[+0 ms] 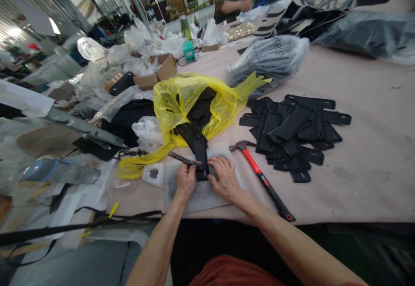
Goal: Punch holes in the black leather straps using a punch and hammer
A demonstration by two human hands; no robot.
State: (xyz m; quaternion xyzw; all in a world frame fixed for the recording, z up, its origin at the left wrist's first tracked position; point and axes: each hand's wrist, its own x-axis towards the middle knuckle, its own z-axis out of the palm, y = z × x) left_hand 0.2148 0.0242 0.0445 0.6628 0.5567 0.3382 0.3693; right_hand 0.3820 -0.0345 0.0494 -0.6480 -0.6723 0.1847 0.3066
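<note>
The left hand is closed around a slim metal tool, whose shaft slants up and to the left from the fist while its tip meets a black strap piece. The right hand lies flat and loosely spread, fingertips pressing on the lower end of that same strap piece, just beside the left hand. The strap piece rests on a grey foam pad at the near edge of the bench, its far end running up toward a yellow plastic bag.

Just right of the pad lies one hammer with a red and black handle, its head near the right hand and its grip pointing toward the bench edge. Beyond it sits a loose pile of black strap pieces, overlapping too much to count exactly, well over a dozen. The yellow bag is open, with more black pieces inside. Behind it sits one clear bag of dark parts. To the left stand one cardboard box and several crumpled clear bags. At the far end of the bench, another person's forearm and hand rest by the bench.
</note>
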